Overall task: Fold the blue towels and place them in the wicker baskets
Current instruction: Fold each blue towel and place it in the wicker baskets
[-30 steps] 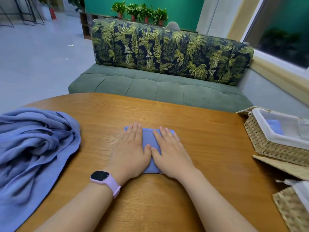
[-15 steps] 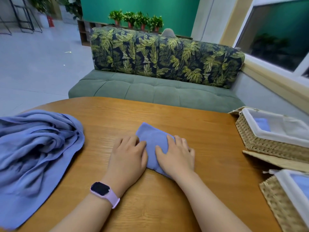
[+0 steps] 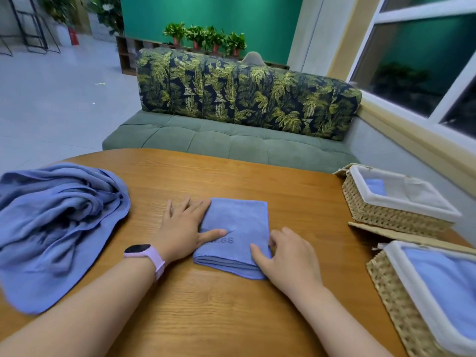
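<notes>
The right hand [image 3: 288, 256] pinches the folded towel [image 3: 235, 228] at its near corner; the left hand [image 3: 184, 228] rests flat, thumb on it. She should lift it level to the near basket [image 3: 386, 287].

Lounge-type room is being shown: green sofa [image 3: 231, 145] with leaf-print cushions [image 3: 244, 91] beyond wooden table's [image 3: 231, 318] far edge, potted plants [image 3: 206, 38], teal wall [image 3: 206, 14], window [image 3: 425, 60].

bare table [image 3: 296, 191] rightward — wicker baskets [image 3: 381, 215] beyond
</notes>
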A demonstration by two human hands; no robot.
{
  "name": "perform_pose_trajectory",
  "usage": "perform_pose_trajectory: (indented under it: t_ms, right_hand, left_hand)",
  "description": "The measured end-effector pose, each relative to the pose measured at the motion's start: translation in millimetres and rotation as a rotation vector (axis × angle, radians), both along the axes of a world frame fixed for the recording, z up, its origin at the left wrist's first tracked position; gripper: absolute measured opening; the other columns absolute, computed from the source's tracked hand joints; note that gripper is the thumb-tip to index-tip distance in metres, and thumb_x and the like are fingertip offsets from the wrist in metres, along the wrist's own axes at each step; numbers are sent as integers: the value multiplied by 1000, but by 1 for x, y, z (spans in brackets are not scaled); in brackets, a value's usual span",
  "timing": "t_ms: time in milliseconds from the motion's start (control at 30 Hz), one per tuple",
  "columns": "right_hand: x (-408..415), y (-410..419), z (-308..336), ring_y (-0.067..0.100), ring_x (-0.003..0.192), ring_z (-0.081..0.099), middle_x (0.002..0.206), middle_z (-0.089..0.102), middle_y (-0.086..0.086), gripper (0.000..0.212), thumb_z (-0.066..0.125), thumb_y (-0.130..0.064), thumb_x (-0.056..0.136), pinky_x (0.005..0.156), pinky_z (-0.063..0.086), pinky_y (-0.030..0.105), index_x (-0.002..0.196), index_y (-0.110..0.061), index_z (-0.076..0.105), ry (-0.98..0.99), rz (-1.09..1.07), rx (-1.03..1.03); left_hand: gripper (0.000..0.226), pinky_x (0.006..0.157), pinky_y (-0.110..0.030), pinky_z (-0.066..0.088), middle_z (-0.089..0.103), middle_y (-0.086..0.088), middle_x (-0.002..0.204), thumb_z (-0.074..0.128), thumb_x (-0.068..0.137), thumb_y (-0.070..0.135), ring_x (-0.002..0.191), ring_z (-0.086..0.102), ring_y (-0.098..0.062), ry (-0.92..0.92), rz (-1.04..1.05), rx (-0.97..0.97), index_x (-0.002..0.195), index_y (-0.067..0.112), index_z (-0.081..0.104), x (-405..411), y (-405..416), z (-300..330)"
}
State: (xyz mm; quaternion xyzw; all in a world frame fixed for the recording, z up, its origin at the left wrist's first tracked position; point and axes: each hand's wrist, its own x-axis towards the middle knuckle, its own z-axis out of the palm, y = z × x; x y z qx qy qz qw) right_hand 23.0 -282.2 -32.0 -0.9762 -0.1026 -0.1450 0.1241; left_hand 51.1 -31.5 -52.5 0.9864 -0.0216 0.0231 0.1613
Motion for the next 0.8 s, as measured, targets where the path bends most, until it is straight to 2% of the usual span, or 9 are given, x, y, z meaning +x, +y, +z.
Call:
perform_pose_trajectory:
  t_ms: [100,167,267,333,400,500,633,733,800]
  right_hand:
    - [-1,-5,-1,23,90,56,96,53,-2,39,53,-59,81,76,50,38,90,-22,59,-89,96,-49]
    - [-2,-7,1,22,113,55,120,56,0,44,52,-54,84,92,49,37,111,-22,62,-85,246,-53]
    - [-7,-6,4,16,135,44,143,50,-4,57,51,-62,87,110,35,32,131,-27,59,23,439,-87]
    - [-11,-2,5,15,138,41,147,48,-5,69,51,-70,84,114,30,31,137,-27,56,95,481,-124]
    - [-12,4,5,15,132,47,142,52,-5,74,52,-74,79,110,36,32,135,-26,57,79,456,-135]
    - [-13,15,2,17,114,56,123,59,-5,65,50,-73,76,95,46,35,121,-26,59,13,398,-149]
    - [-12,24,1,23,99,60,106,59,-3,44,51,-45,75,83,49,37,113,-24,56,-24,361,-190]
    - [-5,19,3,24,93,62,99,62,-3,31,54,-35,75,79,47,37,103,-23,59,-18,372,-175]
    - [0,16,10,22,96,61,101,65,-5,31,53,-37,79,81,46,36,106,-25,61,37,373,-129]
  left_hand:
    - [108,114,-47,20,50,2,144,21,70,97,138,38,-23,-165,63,129,146,23,41,-12,-1,11]
    - [93,95,-40,31,57,2,113,21,71,94,112,49,-23,-237,117,212,117,23,59,-24,-6,19]
    - [72,89,-39,34,60,-1,107,32,79,87,110,53,-24,13,178,209,96,24,61,-37,-19,31]
    - [57,76,-34,38,67,-3,99,51,84,75,99,60,-24,148,211,19,82,19,58,-41,-26,38]
    - [45,61,-31,37,64,-1,78,68,83,58,72,58,-19,178,272,-298,72,17,53,-42,-29,43]
    - [34,57,-29,45,64,-4,74,78,83,36,59,58,-19,190,348,-768,81,17,50,-46,-35,50]
    - [37,50,-29,51,72,-14,92,65,95,17,59,71,-27,201,339,-1204,125,22,44,-55,-43,57]
    - [55,58,-25,53,72,-8,104,69,94,19,71,70,-18,212,34,-1098,138,38,43,-64,-34,54]
    - [69,75,-19,53,68,1,113,84,79,26,84,65,-7,174,-171,-692,138,37,49,-64,-22,45]
